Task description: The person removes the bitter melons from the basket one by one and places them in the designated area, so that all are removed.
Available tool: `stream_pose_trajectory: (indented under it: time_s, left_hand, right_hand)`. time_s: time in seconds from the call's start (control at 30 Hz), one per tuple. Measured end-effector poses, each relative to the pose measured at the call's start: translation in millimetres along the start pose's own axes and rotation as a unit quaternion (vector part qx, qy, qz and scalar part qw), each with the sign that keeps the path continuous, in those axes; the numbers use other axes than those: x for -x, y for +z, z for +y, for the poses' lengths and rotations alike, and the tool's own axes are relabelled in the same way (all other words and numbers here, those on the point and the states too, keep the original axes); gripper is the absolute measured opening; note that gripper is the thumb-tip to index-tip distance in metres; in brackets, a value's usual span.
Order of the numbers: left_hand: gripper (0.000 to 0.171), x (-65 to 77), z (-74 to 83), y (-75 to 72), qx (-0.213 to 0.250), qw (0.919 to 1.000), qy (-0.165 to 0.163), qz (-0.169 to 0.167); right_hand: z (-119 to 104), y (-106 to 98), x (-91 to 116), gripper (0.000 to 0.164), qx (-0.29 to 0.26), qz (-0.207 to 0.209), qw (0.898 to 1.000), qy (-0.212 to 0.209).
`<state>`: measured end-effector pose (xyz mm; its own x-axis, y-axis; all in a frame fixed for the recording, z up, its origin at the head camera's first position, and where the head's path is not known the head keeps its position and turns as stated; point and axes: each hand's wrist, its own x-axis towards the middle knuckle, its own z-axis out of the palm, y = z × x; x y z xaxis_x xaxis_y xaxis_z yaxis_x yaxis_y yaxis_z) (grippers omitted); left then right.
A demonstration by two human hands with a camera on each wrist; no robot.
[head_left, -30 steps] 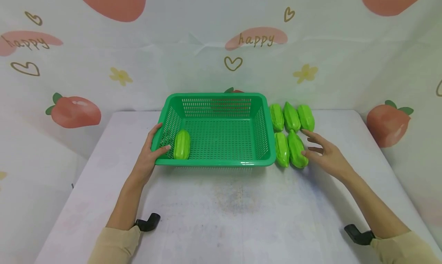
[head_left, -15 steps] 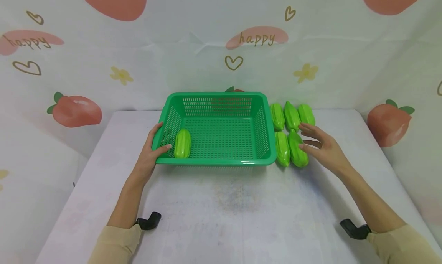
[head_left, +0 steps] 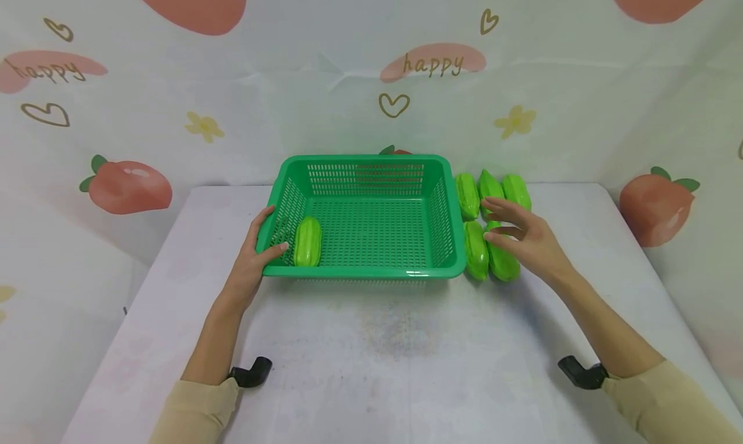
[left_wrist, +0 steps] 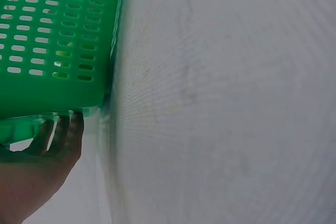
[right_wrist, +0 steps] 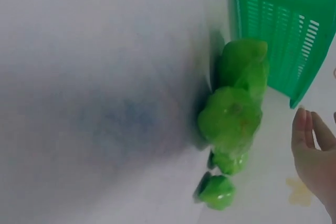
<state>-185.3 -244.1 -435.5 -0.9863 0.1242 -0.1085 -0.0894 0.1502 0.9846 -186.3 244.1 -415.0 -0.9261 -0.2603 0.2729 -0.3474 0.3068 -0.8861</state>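
My left hand [head_left: 249, 263] grips the left rim of a green plastic basket [head_left: 362, 273], thumb inside and fingers outside. The left wrist view has those fingers [left_wrist: 62, 135] under the basket's edge. Inside the basket at left lies one bright green, ridged, gourd-like fruit [head_left: 307, 242]. Several more stand in two rows right of the basket, including a front one [head_left: 476, 252] and a back one [head_left: 467, 196]. Above these hovers my right hand [head_left: 534, 241], fingers spread from the thumb with nothing between them, partly covering two fruits. In the right wrist view its fingertips [right_wrist: 300, 116] are near the basket's rim.
The basket and fruits sit at the back of a white table [head_left: 371, 373], against a fruit-printed cloth backdrop [head_left: 325, 108]. A black wrist mount [head_left: 252, 372] is on the left wrist, another black mount [head_left: 582, 373] on the right.
My right hand has moved left and slightly up, from beside the right-hand fruits to above the fruits nearer the basket. My left hand and the basket stay in place.
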Motion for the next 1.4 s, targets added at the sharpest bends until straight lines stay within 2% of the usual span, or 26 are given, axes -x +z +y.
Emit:
stream_pose_trajectory:
  time_s: [0.17, 0.37, 0.6, 0.93, 1.4]
  left_hand:
    - [0.076, -0.1, 0.5, 0.2, -0.001, 1.0000, -0.003, 0.002]
    - [0.076, 0.0, 1.1, -0.4, 0.002, 1.0000, -0.003, 0.000]
    - [0.076, -0.1, 0.6, -0.2, 0.003, 1.0000, 0.001, 0.001]
    - [0.076, 0.2, -2.9, 0.3, 0.006, 1.0000, 0.003, 0.003]
    - [0.075, -0.8, -2.8, 0.4, 0.004, 1.0000, 0.003, 0.003]
  right_hand:
    - [-5, 5, -5, 0.060, -0.001, -0.005, 1.000, -0.001]
    - [-13, 11, -14, 0.061, -0.034, -0.012, 0.999, -0.009]
    - [-23, 19, -27, 0.060, -0.063, -0.030, 0.998, 0.001]
    - [-37, 39, -43, 0.062, -0.062, -0.083, 0.995, 0.007]
    - [-49, 69, -59, 0.062, -0.056, -0.119, 0.991, 0.013]
